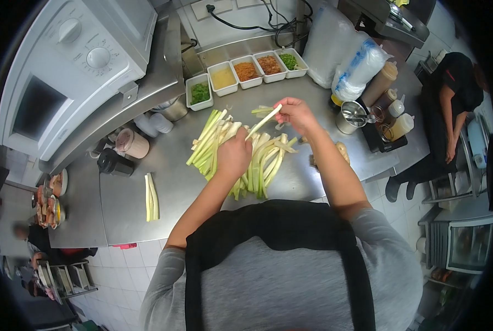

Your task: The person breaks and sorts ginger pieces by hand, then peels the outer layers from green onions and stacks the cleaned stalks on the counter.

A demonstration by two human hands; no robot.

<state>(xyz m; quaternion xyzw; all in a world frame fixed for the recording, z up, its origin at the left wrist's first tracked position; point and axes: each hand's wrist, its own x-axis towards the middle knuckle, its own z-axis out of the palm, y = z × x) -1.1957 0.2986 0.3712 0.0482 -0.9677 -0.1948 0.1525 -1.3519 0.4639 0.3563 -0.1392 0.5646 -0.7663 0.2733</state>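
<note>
Clearly at work over a brushed stainless-steel counter (pixel 172 193), a person in a grey T-shirt and black apron handles smooth, slender, pale green-and-white stalks. A loose, fanned pile of glossy, ribbed stalks (pixel 271 160) covers the metal, white toward the far side and greener toward the apron. Hard white rectangular tubs hold fine chopped greens and grainy orange and brown fillings, while crinkled clear plastic rolls stand beyond the right hand (pixel 297 117).

One long, straight, pale stalk (pixel 264 122) slants between the two hands above the pile. Its upper end is pinched between the right hand's thumb and fingers; its lower end meets the left hand (pixel 235 154), which is curled over the pile, though exactly what its fingers close on is hidden from above. A knobbly tan lump (pixel 343 152) lies just beside the right forearm.

Two trimmed pale stalks (pixel 152 197) lie side by side, apart from the pile, left of the left forearm. Five white tubs (pixel 223 78) line the back of the counter, and two plastic rolls (pixel 360 69) stand near one metal pot (pixel 350 126) with utensils in it. Stalks in the pile overlap too closely to count.
</note>
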